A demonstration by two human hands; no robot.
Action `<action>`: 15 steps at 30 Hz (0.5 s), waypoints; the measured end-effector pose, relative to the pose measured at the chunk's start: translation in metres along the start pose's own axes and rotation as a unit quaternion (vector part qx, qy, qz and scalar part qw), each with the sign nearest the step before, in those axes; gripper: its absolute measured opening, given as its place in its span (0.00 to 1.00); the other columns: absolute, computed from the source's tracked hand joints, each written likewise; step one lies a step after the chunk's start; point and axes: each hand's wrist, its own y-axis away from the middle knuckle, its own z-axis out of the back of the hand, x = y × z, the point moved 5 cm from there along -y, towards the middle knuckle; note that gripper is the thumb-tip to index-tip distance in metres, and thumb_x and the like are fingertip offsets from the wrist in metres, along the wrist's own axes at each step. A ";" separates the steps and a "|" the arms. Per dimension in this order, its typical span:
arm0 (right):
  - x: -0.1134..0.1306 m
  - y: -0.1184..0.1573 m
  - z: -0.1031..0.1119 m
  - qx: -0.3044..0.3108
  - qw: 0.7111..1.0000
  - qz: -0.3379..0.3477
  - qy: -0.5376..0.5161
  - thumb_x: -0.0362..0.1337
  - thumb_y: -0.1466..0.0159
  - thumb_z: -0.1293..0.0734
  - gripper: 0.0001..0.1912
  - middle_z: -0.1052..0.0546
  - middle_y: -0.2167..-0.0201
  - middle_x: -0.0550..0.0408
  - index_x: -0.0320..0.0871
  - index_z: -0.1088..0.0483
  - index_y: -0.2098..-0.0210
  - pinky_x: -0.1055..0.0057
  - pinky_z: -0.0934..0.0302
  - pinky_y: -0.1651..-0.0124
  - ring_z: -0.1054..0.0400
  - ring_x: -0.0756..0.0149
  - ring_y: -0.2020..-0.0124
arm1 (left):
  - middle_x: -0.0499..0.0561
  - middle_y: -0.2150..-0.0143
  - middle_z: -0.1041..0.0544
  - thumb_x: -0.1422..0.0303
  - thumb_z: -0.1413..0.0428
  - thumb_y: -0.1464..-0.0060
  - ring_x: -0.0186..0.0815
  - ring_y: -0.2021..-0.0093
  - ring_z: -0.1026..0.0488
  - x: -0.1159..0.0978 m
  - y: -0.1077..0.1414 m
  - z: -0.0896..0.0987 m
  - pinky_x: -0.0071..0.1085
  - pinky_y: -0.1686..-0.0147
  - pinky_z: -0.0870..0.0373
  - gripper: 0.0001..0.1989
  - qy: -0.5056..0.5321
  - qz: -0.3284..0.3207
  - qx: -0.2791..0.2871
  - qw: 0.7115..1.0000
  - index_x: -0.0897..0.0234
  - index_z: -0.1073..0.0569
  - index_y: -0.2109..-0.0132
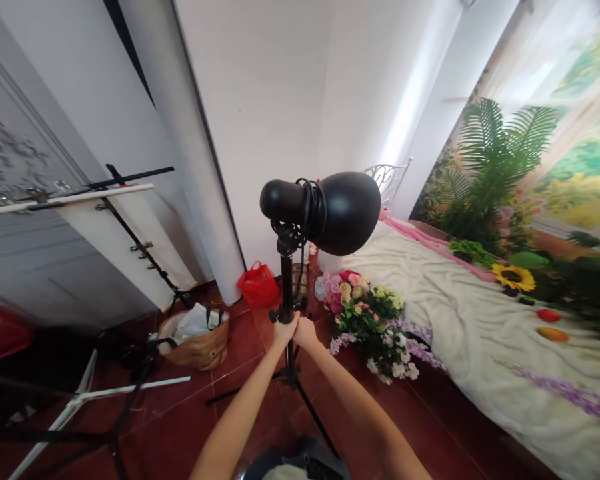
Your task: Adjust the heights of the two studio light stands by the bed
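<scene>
A black studio lamp (347, 213) with a bowl-shaped shade facing right tops a black stand (287, 283) in the middle of the view. Its black cable (314, 210) is looped around the lamp's neck. Both hands are wrapped round the stand's pole below the lamp, side by side and touching: my left hand (285, 328) on the left, my right hand (305, 331) on the right. The stand's legs spread over the red tiled floor between my forearms.
A bed (430, 293) with a cream blanket and artificial flowers lies right. Bouquets (365, 307) stand beside it. A red bag (259, 285) and a wicker basket (203, 347) are left of the stand. White and black tripod legs (83, 397) reach across the floor at lower left.
</scene>
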 end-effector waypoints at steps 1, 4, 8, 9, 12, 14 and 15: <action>0.002 0.000 0.001 -0.004 1.000 0.028 0.010 0.36 0.46 0.36 0.13 0.23 0.66 0.43 0.38 0.29 0.62 0.69 0.40 0.58 0.29 0.58 0.62 | 0.54 0.69 0.22 0.65 0.36 0.69 0.41 0.62 0.25 0.002 -0.001 0.000 0.37 0.57 0.30 0.14 0.001 -0.006 0.010 1.000 0.64 0.28 0.72; -0.001 0.003 0.005 0.007 0.997 0.076 0.030 0.41 0.50 0.31 0.20 0.24 0.63 0.43 0.38 0.30 0.60 0.62 0.46 0.49 0.31 0.55 0.57 | 0.54 0.67 0.22 0.63 0.36 0.68 0.40 0.62 0.25 0.011 -0.003 0.001 0.36 0.56 0.31 0.16 -0.001 -0.029 0.040 0.999 0.65 0.28 0.70; -0.017 0.009 0.011 0.069 0.993 0.080 -0.059 0.41 0.56 0.28 0.30 0.26 0.58 0.46 0.40 0.34 0.54 0.63 0.43 0.50 0.32 0.56 0.56 | 0.55 0.65 0.22 0.60 0.39 0.61 0.39 0.63 0.25 0.022 -0.003 -0.002 0.36 0.57 0.30 0.15 0.001 -0.045 0.066 0.997 0.65 0.28 0.67; -0.019 0.011 0.013 0.069 0.989 0.093 -0.096 0.38 0.56 0.28 0.33 0.28 0.55 0.47 0.41 0.36 0.51 0.65 0.42 0.51 0.33 0.57 0.55 | 0.55 0.65 0.22 0.59 0.40 0.60 0.39 0.63 0.25 0.024 -0.003 -0.003 0.36 0.57 0.30 0.15 0.002 -0.042 0.068 0.997 0.65 0.28 0.67; -0.026 0.016 0.021 0.046 0.973 0.122 -0.192 0.31 0.52 0.32 0.31 0.30 0.52 0.49 0.42 0.39 0.49 0.68 0.41 0.50 0.34 0.62 0.53 | 0.56 0.66 0.22 0.58 0.40 0.60 0.40 0.62 0.25 0.026 -0.001 -0.005 0.37 0.56 0.30 0.15 0.003 -0.032 0.058 0.998 0.65 0.28 0.68; -0.032 0.017 0.021 0.041 0.963 0.107 -0.243 0.29 0.49 0.36 0.25 0.28 0.55 0.50 0.42 0.38 0.51 0.69 0.39 0.53 0.33 0.65 0.55 | 0.57 0.66 0.22 0.58 0.40 0.60 0.41 0.61 0.25 0.024 0.001 -0.006 0.37 0.56 0.30 0.15 0.004 -0.022 0.055 0.998 0.65 0.27 0.69; -0.035 0.018 0.020 0.041 0.958 0.093 -0.270 0.29 0.47 0.37 0.23 0.27 0.56 0.51 0.42 0.38 0.52 0.69 0.38 0.55 0.32 0.66 0.57 | 0.57 0.66 0.22 0.58 0.40 0.60 0.41 0.61 0.25 0.023 0.001 -0.006 0.37 0.56 0.30 0.14 0.005 -0.016 0.057 0.998 0.65 0.27 0.69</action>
